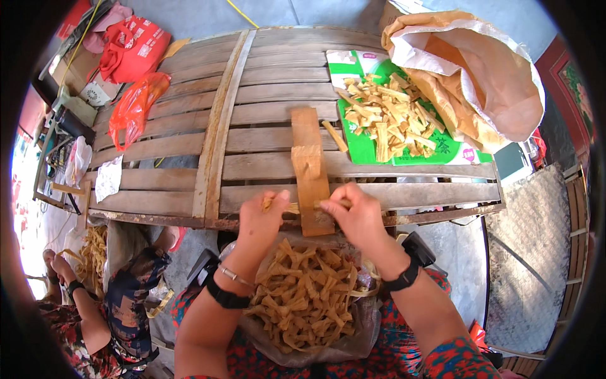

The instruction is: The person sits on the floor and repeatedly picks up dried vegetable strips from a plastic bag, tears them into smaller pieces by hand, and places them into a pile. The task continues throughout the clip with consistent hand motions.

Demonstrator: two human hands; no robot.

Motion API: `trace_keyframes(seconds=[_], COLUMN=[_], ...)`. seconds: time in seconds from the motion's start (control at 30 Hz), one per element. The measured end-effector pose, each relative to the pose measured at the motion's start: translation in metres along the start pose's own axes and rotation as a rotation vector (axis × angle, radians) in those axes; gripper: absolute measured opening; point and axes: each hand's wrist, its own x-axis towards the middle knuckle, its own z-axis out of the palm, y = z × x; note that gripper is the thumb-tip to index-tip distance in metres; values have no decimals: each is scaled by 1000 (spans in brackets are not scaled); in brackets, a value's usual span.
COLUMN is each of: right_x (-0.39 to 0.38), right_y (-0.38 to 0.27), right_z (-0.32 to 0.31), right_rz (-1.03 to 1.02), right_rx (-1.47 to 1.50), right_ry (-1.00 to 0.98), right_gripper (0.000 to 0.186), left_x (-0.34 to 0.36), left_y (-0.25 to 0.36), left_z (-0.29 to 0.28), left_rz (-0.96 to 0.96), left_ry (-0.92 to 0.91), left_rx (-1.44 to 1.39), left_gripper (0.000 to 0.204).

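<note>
My left hand is closed on a tan dried strip, whose frayed end pokes out toward a narrow wooden board. On the board's other side, my right hand pinches a small tan piece between thumb and fingers, close to the board's near end. Whether both hands hold one strip, I cannot tell. The board lies lengthwise over the slats and has a raised wooden block on it. Below my hands, a plastic-lined container in my lap is full of knotted tan strips.
Cut tan pieces are heaped on a green sheet at right, beside a large open paper sack. The slatted table bears red bags at far left. A co-worker's hands work at lower left.
</note>
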Motion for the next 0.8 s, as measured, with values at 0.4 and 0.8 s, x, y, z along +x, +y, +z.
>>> trace_keyframes(seconds=[0.4,0.8], right_x=[-31,-54], right_y=[-51,-39], right_z=[-47,-13], right_rz=[-740,823], right_rx=[104,1138], right_ry=[-183,-840], right_gripper=[25,7], left_x=[-92,-67], left_y=[35,39], left_z=[-9,-4], left_rz=[-20,1252], left_ry=[-1250,-279], left_rx=[-153,532], left_gripper=[24,29])
